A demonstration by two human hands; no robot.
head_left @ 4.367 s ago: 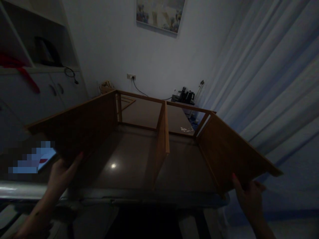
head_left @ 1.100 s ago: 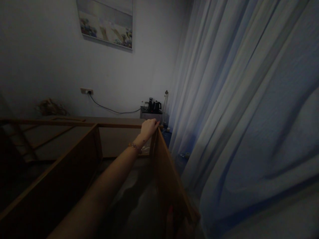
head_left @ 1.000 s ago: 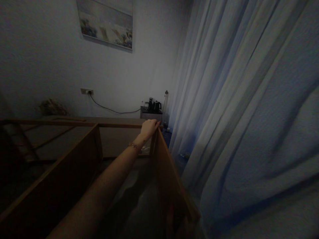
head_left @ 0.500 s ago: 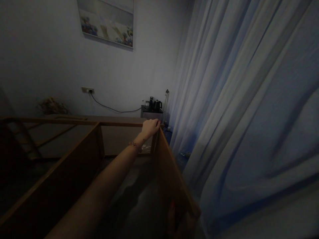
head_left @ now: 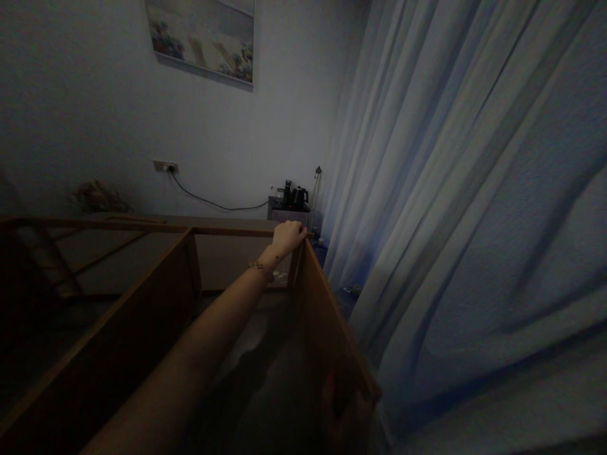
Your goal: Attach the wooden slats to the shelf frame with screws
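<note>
A brown wooden furniture frame (head_left: 327, 309) with upright side panels spreads out before me, open on top. My left hand (head_left: 288, 237), with a bracelet at its wrist, is closed over the frame's far right corner. Low in the picture, in deep shade, my right hand (head_left: 348, 414) grips the near end of the right-hand panel, its thumb on the inner face. A second wooden panel (head_left: 137, 316) runs parallel, left of my left forearm. Dim light hides much of the right hand's fingers.
Long pale curtains (head_left: 427, 189) hang close along the right. Behind the frame, a black kettle (head_left: 300, 196) stands on a small cabinet (head_left: 289, 215) by the wall, its cord leading to a socket (head_left: 165, 167). Dried plant stems (head_left: 99, 196) lie at the far left. Above hangs a picture (head_left: 202, 38).
The view has tipped slightly, so the wall and the far rail sit a little higher. Both hands keep their hold on the frame, hardly shifted.
</note>
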